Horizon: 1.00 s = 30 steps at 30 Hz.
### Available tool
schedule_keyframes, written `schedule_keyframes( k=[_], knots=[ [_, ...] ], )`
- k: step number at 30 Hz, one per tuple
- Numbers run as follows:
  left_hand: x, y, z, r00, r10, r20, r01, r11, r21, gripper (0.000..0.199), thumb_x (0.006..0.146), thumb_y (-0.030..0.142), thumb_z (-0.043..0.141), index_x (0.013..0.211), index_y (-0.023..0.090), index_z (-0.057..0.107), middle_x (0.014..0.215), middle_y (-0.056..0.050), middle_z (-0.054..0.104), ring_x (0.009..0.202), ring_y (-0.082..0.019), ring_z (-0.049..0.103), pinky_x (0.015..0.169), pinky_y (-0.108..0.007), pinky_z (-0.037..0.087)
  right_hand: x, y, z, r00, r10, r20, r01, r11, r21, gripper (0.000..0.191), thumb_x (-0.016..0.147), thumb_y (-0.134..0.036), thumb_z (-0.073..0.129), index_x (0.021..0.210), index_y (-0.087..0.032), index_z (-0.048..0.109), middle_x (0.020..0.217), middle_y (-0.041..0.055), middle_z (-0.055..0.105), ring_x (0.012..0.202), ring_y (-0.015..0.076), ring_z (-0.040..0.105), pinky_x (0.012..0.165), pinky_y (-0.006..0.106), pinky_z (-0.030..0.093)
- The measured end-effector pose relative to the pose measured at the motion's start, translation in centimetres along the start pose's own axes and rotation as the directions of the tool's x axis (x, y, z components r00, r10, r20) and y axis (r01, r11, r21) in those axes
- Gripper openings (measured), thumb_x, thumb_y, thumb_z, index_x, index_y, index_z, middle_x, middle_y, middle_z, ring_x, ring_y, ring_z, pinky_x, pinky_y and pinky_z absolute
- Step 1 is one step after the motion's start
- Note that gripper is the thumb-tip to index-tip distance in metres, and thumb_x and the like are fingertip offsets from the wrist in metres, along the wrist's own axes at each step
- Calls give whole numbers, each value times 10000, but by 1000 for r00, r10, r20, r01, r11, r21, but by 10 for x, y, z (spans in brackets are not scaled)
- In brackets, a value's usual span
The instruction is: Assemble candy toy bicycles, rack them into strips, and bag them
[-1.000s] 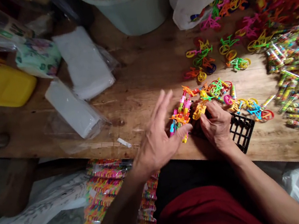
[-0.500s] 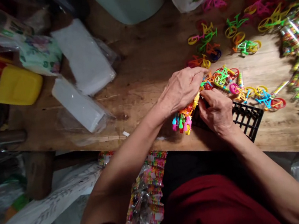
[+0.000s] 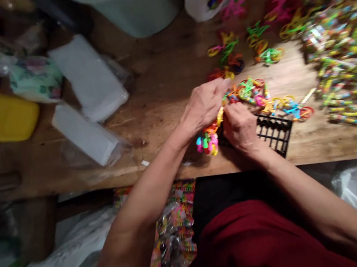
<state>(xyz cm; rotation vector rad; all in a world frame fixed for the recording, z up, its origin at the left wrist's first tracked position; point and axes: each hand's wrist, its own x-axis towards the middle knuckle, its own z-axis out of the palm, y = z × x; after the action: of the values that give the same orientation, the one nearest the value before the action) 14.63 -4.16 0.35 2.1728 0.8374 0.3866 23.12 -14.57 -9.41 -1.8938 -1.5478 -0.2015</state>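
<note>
Lying with its back upward over a cluster of small bright plastic pieces (image 3: 207,143), the left hand (image 3: 207,103) has its fingers stretched out and close together; whether they grip anything is hidden. Just beside it, the right hand (image 3: 241,126) is folded nearly closed, its fingertips out of sight, so I cannot tell what, if anything, they pinch. The pieces show pink, green, blue and yellow ends below the left hand, near the front edge of the wooden table (image 3: 168,153). A black plastic rack (image 3: 276,135) with slots juts out from under the right hand. Just beyond that hand lies a tangle of toy bicycles (image 3: 249,88), and a blue one (image 3: 292,110) sits near the rack's far side. Farther to the person's right spreads a blurred heap of colourful wrapped tubes (image 3: 345,81).
</note>
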Motion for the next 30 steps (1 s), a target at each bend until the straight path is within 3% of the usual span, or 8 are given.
schedule_keyframes(
  k=[5, 9, 11, 14, 17, 20, 27, 30],
  knots=[
    [0, -3, -4, 997, 71, 30, -71, 997, 27, 337, 892, 487, 621, 981, 194, 763, 1021, -35, 759, 892, -165, 656, 811, -232, 468, 10, -1, -2, 984, 25, 178, -31, 999, 35, 222, 994, -154, 416, 945, -184, 631, 986, 128, 689, 941, 253, 595, 835, 364, 476],
    [-3, -3, -5, 1000, -6, 24, 6, 1000, 19, 298, 827, 426, 658, 933, 183, 794, 826, -21, 743, 701, -136, 588, 673, -225, 442, -3, 14, -45, 993, 10, 115, -20, 996, 91, 249, 1000, -176, 459, 1169, -170, 642, 1093, 127, 708, 1020, 244, 624, 888, 352, 506],
    [-6, -2, -5, 997, -72, 6, 72, 997, 29, 289, 826, 415, 650, 914, 183, 797, 678, -1, 683, 614, -123, 525, 606, -221, 398, -15, 39, -81, 1000, -1, 11, 1, 998, 67, 316, 1002, -131, 416, 1201, -201, 651, 1110, 100, 719, 1012, 217, 637, 884, 332, 509],
    [-10, -3, -7, 993, -113, -34, 115, 992, 51, 259, 822, 391, 655, 910, 192, 796, 614, 5, 637, 613, -133, 523, 598, -225, 384, -25, 95, -126, 999, -14, -44, 9, 992, -123, 313, 977, -122, 457, 1181, -194, 683, 1094, 98, 724, 952, 225, 622, 828, 349, 497],
    [-11, -4, -7, 992, -117, -48, 120, 991, 66, 259, 821, 391, 653, 916, 193, 791, 638, -2, 642, 640, -142, 537, 608, -233, 393, -24, 144, -142, 991, -56, 125, 89, 956, -281, 319, 934, -122, 508, 1161, -221, 709, 1185, 84, 712, 961, 250, 556, 767, 365, 457],
    [-12, -4, -8, 990, -130, -52, 134, 988, 76, 282, 823, 412, 651, 923, 187, 789, 665, -8, 655, 620, -130, 521, 600, -237, 398, -19, 165, -138, 970, -70, 231, 142, 939, -313, 284, 916, -121, 521, 1050, -240, 742, 1092, 79, 709, 906, 244, 507, 719, 360, 408],
    [-15, 1, -3, 990, -113, -86, 116, 993, 30, 282, 853, 376, 638, 982, 173, 785, 841, -47, 746, 780, -165, 643, 749, -271, 510, -26, 144, -148, 986, -105, 131, 118, 988, -96, 183, 978, -272, 561, 1077, -226, 708, 1100, 105, 709, 937, 245, 579, 845, 415, 466],
    [-13, 2, -1, 991, -86, -98, 91, 995, 40, 317, 862, 406, 659, 1044, 167, 764, 1038, -74, 768, 950, -200, 686, 927, -332, 528, -31, 117, -143, 992, -77, 100, 70, 995, 72, 135, 978, -275, 577, 1041, -214, 680, 984, 71, 712, 790, 182, 603, 741, 343, 483]
  ],
)
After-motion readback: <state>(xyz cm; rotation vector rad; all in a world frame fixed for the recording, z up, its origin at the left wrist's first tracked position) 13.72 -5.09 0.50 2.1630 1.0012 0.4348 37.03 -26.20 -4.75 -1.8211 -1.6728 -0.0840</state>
